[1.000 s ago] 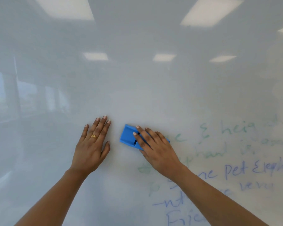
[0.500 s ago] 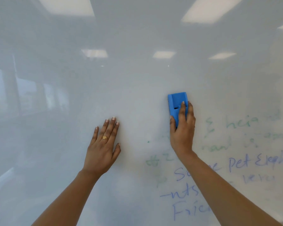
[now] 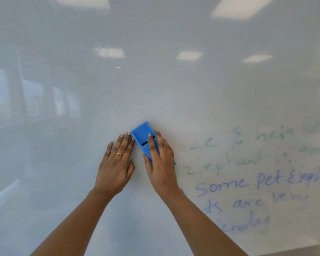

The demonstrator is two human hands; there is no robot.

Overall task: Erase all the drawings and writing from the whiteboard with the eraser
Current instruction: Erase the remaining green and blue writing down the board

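The glossy whiteboard [image 3: 155, 80] fills the view. A blue eraser [image 3: 141, 134] lies flat on it near the middle, tilted up to the left, with my right hand [image 3: 160, 163] pressing on it, fingers over its back. My left hand [image 3: 116, 163], wearing a gold ring, rests flat on the board just left of the eraser, fingers spread, holding nothing. Faded green writing [image 3: 266, 137] and blue writing [image 3: 248, 183] cover the board's lower right, partly smeared.
Ceiling lights and windows reflect in the board's upper and left parts. A grey surface corner [image 3: 303, 251] shows at the bottom right, below the board's edge.
My right hand has swept the eraser down and left from its upright spot, back next to my left hand. More blue words now show beside my right forearm.
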